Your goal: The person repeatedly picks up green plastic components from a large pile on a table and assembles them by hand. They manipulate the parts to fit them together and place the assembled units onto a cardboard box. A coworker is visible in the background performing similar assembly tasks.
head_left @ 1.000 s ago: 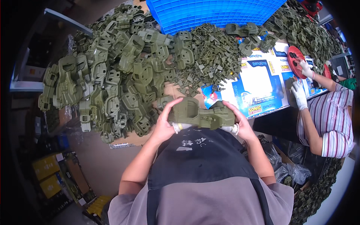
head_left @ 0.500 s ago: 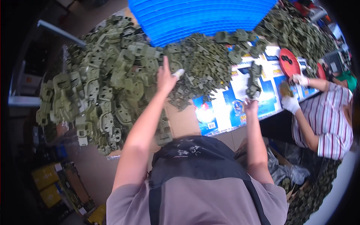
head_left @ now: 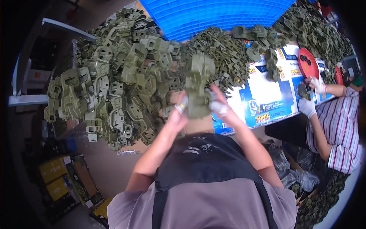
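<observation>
A long olive-green moulded plastic shell [head_left: 201,68], somewhat blurred, is held up in front of my apron between both hands. My left hand [head_left: 180,111] grips its lower left side, and my right hand [head_left: 219,104] closes on the lower right side. White coverings show on some of my fingers. Whether one piece or two joined pieces are in my hands, I cannot tell. To the left is a heap of similar large green shells [head_left: 110,87]. Just beyond my hands spreads a pile of small green parts [head_left: 223,53]. Another green part [head_left: 271,65] lies on the printed blue-and-white sheet [head_left: 267,91].
A blue plastic crate [head_left: 221,17] stands at the back. On the right a co-worker in a striped shirt [head_left: 335,129], in white gloves, handles a small dark part beside a red plate [head_left: 308,64] with black rings. Grey plastic bags [head_left: 301,177] sit below the table.
My left hand has come back from the heap, and my right hand has moved in from the right. Both now hold a shell. The part formerly in my right hand appears to lie on the sheet.
</observation>
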Demonstrator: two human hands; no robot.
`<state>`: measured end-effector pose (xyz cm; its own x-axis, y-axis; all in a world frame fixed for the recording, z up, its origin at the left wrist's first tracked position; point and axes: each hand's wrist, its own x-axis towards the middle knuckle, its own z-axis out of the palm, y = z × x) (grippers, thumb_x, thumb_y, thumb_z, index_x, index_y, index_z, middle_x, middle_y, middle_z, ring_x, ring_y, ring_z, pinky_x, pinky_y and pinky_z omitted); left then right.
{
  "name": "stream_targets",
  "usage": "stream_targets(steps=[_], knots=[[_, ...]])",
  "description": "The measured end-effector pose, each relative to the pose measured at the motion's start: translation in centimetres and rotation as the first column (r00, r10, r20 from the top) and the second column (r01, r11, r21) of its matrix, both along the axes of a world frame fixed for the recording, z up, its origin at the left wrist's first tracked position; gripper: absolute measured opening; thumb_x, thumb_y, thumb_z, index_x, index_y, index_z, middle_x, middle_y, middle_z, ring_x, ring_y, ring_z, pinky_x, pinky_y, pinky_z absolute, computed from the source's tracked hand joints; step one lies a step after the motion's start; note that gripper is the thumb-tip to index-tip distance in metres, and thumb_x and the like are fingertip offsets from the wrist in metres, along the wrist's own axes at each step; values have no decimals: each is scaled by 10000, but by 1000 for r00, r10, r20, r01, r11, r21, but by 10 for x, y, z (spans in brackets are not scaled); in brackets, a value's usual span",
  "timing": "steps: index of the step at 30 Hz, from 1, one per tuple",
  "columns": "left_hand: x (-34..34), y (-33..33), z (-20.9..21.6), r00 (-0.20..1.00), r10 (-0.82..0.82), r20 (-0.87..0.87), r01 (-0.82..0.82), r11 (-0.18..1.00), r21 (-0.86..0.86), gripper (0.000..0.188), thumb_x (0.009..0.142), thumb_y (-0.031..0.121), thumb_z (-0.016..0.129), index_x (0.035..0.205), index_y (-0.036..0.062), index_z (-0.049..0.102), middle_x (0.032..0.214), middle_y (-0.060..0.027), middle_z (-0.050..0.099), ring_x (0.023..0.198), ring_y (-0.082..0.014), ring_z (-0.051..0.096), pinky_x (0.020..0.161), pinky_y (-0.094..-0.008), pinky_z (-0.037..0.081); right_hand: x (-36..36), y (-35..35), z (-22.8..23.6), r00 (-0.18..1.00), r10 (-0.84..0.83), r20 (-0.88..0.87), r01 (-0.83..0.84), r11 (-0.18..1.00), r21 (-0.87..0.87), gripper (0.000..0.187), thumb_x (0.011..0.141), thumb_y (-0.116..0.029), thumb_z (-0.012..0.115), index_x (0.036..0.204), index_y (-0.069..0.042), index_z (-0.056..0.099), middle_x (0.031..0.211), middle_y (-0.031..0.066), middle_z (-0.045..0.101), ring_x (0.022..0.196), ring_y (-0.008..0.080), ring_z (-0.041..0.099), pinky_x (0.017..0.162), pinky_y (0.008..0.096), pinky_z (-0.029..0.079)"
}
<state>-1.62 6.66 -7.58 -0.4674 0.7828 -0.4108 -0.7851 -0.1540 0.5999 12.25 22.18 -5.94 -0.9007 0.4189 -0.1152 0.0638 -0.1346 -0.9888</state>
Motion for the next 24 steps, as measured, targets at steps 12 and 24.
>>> stream_targets(steps=[12, 24], knots=[[42, -96, 12, 675, -227, -702, -47, 936, -348, 1069, 699, -60, 659, 1418, 130, -110, 1415, -211, 193, 1246, -307, 349, 939, -357, 399, 15, -65, -2, 936, 345, 65, -351, 923, 154, 766, 806, -142, 568, 1426, -81, 121, 1405, 187, 307, 1288, 285, 319, 1027, 339, 287], [3, -90, 38, 984, -173, -35, 173, 985, -18, 681, 849, 576, 427, 1280, 52, 371, 1156, -159, 528, 916, -323, 592, 829, -453, 497, 41, 30, -85, 954, -262, 147, 1, 492, 870, 397, 754, -123, 571, 1146, -86, 518, 1062, 190, 514, 975, 375, 492, 819, 452, 422]])
